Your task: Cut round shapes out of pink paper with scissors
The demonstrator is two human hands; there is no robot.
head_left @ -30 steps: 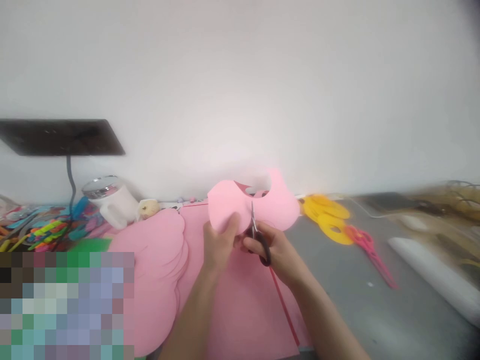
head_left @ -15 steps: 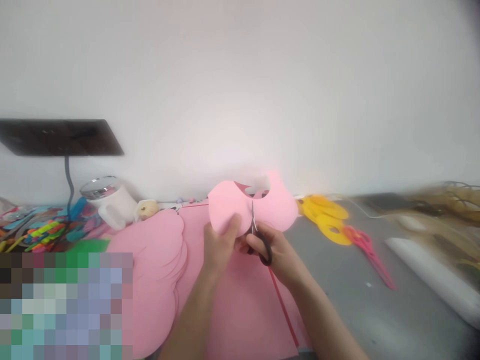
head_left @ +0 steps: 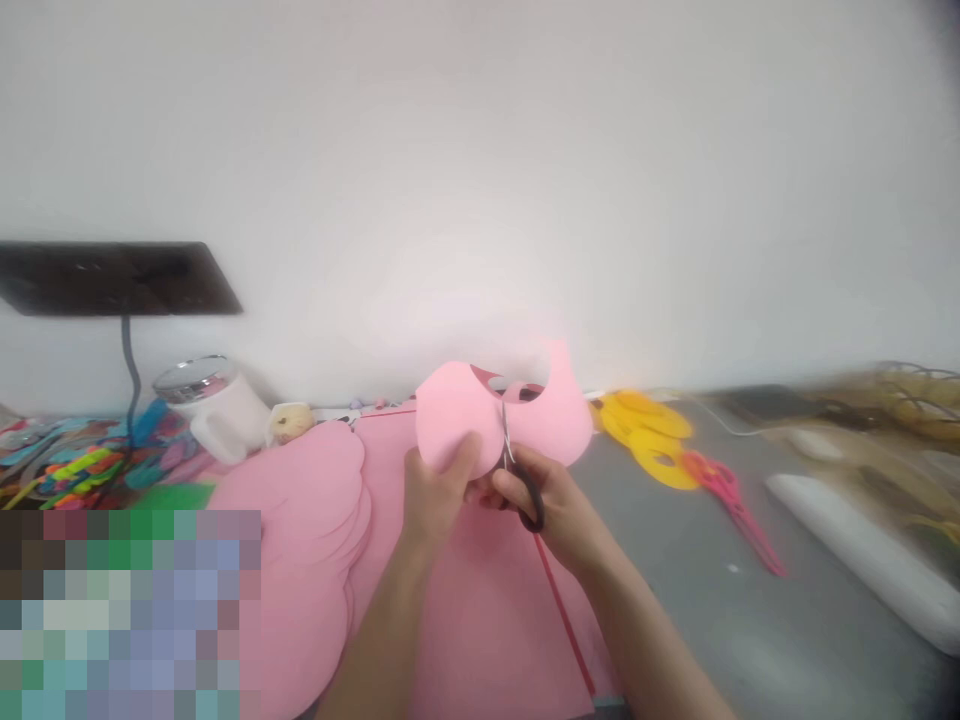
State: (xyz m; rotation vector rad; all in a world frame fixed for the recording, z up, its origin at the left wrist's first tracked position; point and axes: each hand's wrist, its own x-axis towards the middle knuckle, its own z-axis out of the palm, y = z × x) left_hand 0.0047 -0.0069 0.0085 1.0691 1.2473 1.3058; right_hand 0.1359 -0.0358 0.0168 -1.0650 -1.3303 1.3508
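Note:
Pinched in my left hand (head_left: 442, 490) is a piece of pink paper (head_left: 457, 415) with a rounded edge, held up above the table. My right hand (head_left: 551, 500) grips black-handled scissors (head_left: 532, 500), fingers wrapped round the loops. Their metal blades point away from me and sit at the paper, between the rounded part on the left and a curved strip on the right. Below my hands lie large pink sheets (head_left: 480, 610) with a red line along one side. Left of them is a stack of pink scalloped cut-outs (head_left: 300, 560).
Yellow paper rings (head_left: 649, 435) and pink scissors (head_left: 739, 510) lie on the grey table to the right, near a white roll (head_left: 855, 550). At the back left stand a white mug (head_left: 225, 410) and a dark screen (head_left: 120, 278). Colourful craft bits (head_left: 79, 470) crowd the left; the lower-left corner is pixelated.
The curved strip of pink paper on the right has shifted slightly and its cut-away gap looks a little different. Both hands keep nearly the same place; the view has turned slightly.

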